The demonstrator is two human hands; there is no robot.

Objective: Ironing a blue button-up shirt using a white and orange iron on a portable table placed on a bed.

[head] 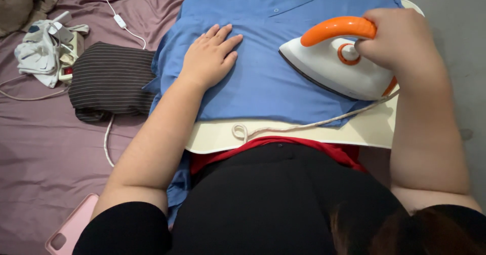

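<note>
Now: left hand (210,55) flat, fingers spread on blue shirt (263,83); right hand (400,37) grip wrapped around iron (334,65) handle.

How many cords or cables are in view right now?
3. The iron's cord crosses the board's near edge; a white switched cable lies on the bedsheet up left; another white cable emerges beneath the striped cloth. More may be hidden.

One blue shirt (263,78), one orange-handled iron (336,57), one striped folded cloth (109,78), one pink phone (71,229), two hands: left hand (210,55) and right hand (397,37).
</note>
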